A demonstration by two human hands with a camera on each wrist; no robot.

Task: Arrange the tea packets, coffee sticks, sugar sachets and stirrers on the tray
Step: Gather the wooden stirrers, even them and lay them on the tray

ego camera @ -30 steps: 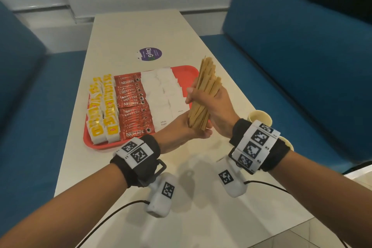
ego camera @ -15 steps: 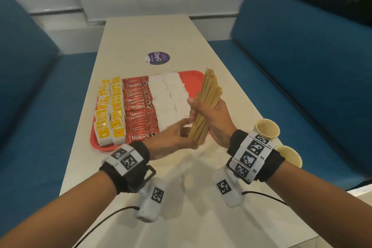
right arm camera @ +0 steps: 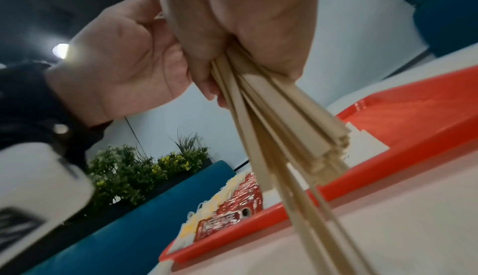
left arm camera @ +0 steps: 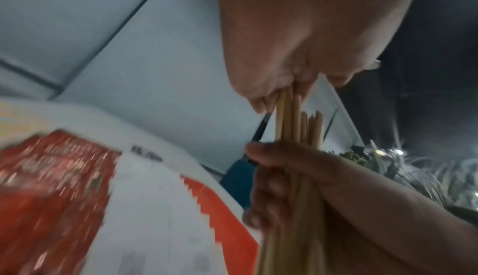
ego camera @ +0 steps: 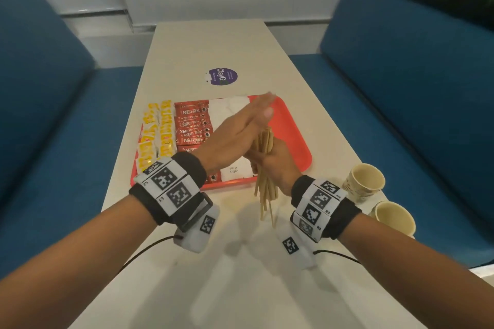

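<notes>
My right hand (ego camera: 272, 165) grips a bundle of wooden stirrers (ego camera: 263, 195) upright over the near edge of the red tray (ego camera: 291, 136). Their uneven lower ends hang just above the table. My left hand (ego camera: 240, 128) lies flat, fingers straight, with its palm (left arm camera: 297, 34) pressed on the stirrers' top ends (left arm camera: 297, 120). The tray holds yellow tea packets (ego camera: 157, 136) on the left, then red coffee sticks (ego camera: 191, 125), then white sugar sachets (ego camera: 230, 109); its right strip is bare. The right wrist view shows the stirrers (right arm camera: 271, 115) fanning out below my fist.
Two paper cups (ego camera: 365, 181) (ego camera: 395, 218) stand at the table's right edge beside my right wrist. A round purple sticker (ego camera: 222, 76) lies beyond the tray. Blue benches flank the long white table (ego camera: 240, 275).
My left hand left the bundle's lower end and came down flat on its top. The stirrers slid lower through my right fist, toward the table.
</notes>
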